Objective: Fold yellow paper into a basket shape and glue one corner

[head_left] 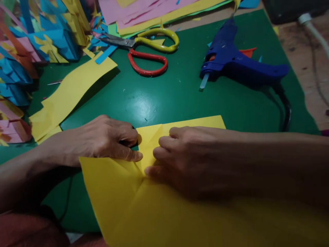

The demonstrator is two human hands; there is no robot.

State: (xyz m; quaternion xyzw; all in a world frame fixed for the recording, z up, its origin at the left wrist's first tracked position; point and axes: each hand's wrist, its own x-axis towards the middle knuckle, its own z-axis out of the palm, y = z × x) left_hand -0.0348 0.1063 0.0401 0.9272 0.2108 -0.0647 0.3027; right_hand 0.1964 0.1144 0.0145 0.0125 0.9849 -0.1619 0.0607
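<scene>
Head view: a green work surface [185,99] spreads beneath and beyond the fingers. The yellow sheet [159,212] lies under both hands, creased at the fingertips, its broad part fanning out on the wearer's side of them and a narrower part showing just beyond. The right hand [185,154] has its fingers bent and bunched, grasping the creased part with the thumb. The left hand [105,140] curls its fingers at the sheet's left edge, thumb tip touching it; whether they pinch it, I cannot tell. Small paper baskets [68,44] crowd well beyond the left fingers, to their left. Nearer those fingers curves a yellow strip [73,85]. Beyond the right fingers, rightward, lies a blue glue gun [236,61]; straight beyond the left fingers, open scissors [132,43].
</scene>
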